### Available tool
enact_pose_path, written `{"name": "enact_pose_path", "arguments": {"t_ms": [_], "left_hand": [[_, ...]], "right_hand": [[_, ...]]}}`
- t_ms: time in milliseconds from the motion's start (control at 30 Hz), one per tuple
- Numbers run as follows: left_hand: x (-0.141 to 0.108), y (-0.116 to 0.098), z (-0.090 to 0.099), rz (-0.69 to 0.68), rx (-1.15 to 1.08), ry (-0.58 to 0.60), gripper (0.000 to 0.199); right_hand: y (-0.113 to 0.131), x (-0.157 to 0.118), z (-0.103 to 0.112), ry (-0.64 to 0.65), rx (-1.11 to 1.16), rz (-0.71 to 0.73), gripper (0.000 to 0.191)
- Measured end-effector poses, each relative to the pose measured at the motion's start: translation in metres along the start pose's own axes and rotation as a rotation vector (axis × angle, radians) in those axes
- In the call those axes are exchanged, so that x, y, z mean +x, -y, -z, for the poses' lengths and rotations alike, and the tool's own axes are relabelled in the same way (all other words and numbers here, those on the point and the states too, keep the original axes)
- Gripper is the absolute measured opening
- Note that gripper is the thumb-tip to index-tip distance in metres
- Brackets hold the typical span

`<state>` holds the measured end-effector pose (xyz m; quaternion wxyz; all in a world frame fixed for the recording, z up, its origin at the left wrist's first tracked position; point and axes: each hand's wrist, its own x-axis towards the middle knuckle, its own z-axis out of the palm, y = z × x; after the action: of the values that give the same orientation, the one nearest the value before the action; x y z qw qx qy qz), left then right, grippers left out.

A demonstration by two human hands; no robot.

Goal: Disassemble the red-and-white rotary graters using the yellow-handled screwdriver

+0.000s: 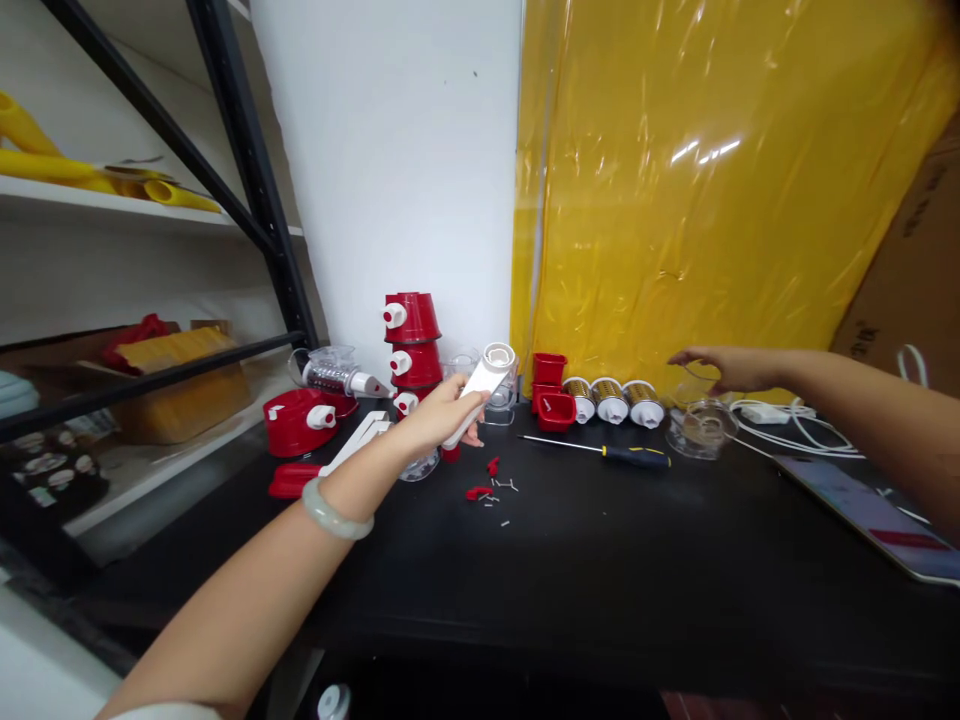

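A white plastic crank arm (pixel 480 395) with a round socket at its upper end is gripped in my left hand (pixel 448 408), raised above the black table. My right hand (pixel 709 368) is at the far right, its fingers closed around the rim of a clear plastic cup (pixel 694 390), over other clear plastic parts (pixel 703 430). Below my left hand lie two small red plastic pieces (pixel 478 493) and several small metal pins (pixel 504 485). A screwdriver (pixel 634 456) with a blue and yellow handle rests between my hands.
Red grater housings (pixel 415 318) are stacked at the back left, near another red housing (pixel 300 422). Red hoppers (pixel 556 412) and several grater drums (pixel 611 400) line the back. A tablet (pixel 870 510) and white cable (pixel 806 425) lie right. Black-framed shelves (pixel 274 200) stand left.
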<state>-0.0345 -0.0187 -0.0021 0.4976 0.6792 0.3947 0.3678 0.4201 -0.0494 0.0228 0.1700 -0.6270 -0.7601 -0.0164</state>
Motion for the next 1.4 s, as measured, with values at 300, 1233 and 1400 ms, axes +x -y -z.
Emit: {"name": "enact_pose_path", "arguments": {"t_ms": [300,1233,1400], "left_hand": [[-0.003,0.029,0.007,-0.063,-0.129,0.044,0.032],[-0.009,0.049,-0.005,-0.422,-0.078,-0.109,0.038],[-0.013,0.057,-0.008,-0.499,0.201,-0.218,0.039]], "right_hand": [[0.044,0.005,-0.018,-0.054,-0.22,0.018,0.037],[0.081,-0.042,-0.111,-0.586,-0.119,0.501,0.026],[0.096,-0.049,-0.104,-0.63,-0.205,0.582,0.028]]}}
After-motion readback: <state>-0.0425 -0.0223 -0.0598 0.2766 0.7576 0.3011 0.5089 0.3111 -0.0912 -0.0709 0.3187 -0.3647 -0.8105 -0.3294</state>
